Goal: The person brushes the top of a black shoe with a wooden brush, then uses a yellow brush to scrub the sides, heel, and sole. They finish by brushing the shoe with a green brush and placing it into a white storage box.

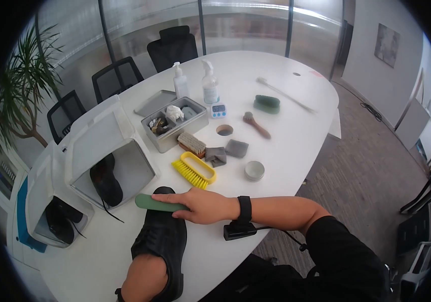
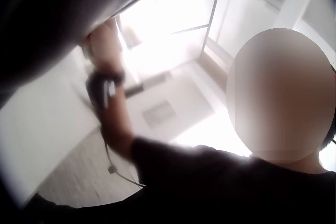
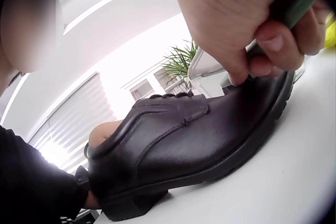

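Observation:
A black lace-up leather shoe (image 1: 164, 236) stands over the table with its toe pointing away; in the right wrist view the shoe (image 3: 173, 140) shows from its side. My left hand (image 1: 146, 274) reaches into the shoe's opening, its fingers hidden inside. My right hand (image 1: 205, 205) grips a long green pad (image 1: 157, 203) laid across the toe. Seen from the right wrist, the fingers of my right hand (image 3: 247, 29) curl round the green pad (image 3: 299, 6) at the toe.
Left of the shoe, two white boxes (image 1: 94, 136) hold other dark shoes. Beyond it lie a yellow brush (image 1: 195, 170), a bristle brush (image 1: 192, 144), grey cloths (image 1: 236, 148), a round tin (image 1: 254, 171) and a metal box (image 1: 162, 142). Bottles (image 1: 210, 88) stand farther back.

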{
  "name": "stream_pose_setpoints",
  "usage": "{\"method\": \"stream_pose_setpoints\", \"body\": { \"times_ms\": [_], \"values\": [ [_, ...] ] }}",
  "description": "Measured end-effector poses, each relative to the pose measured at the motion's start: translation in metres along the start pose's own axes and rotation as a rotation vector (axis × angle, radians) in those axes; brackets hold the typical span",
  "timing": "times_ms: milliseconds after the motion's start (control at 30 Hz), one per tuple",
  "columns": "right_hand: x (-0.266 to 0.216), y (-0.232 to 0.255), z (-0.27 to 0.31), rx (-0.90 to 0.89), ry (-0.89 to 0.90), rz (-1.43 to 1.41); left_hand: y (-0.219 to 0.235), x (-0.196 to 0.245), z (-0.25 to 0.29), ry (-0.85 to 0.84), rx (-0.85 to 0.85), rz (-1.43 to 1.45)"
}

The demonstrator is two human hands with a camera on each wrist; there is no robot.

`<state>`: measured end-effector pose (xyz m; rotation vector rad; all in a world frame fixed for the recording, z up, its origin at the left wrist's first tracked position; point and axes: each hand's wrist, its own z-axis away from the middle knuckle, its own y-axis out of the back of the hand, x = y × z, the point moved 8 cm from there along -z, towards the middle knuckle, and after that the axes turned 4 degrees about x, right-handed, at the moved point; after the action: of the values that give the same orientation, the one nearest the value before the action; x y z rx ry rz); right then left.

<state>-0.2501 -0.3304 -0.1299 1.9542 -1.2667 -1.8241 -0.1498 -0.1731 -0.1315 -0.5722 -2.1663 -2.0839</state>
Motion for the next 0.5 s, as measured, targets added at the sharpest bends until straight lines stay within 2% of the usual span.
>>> {"method": "stream_pose_setpoints", "body": {
  "times_ms": [100, 400, 500],
  "values": [
    [-0.0023, -0.0017, -0.0001, 0.013, 0.045, 0.023, -0.0010, -0.0013, -0.0014, -0.028, -0.057, 0.001],
    [0.0004, -0.0044, -0.0002, 0.059, 0.096, 0.060, -0.0053, -0.0068, -0.0020, 0.096, -0.114, -0.061],
    [-0.0007, -0.0019, -0.0010, 0.073, 0.127, 0.043, -0.0015, -0.0021, -0.0061, 0.007, -0.047, 0.026]
  ]
}}
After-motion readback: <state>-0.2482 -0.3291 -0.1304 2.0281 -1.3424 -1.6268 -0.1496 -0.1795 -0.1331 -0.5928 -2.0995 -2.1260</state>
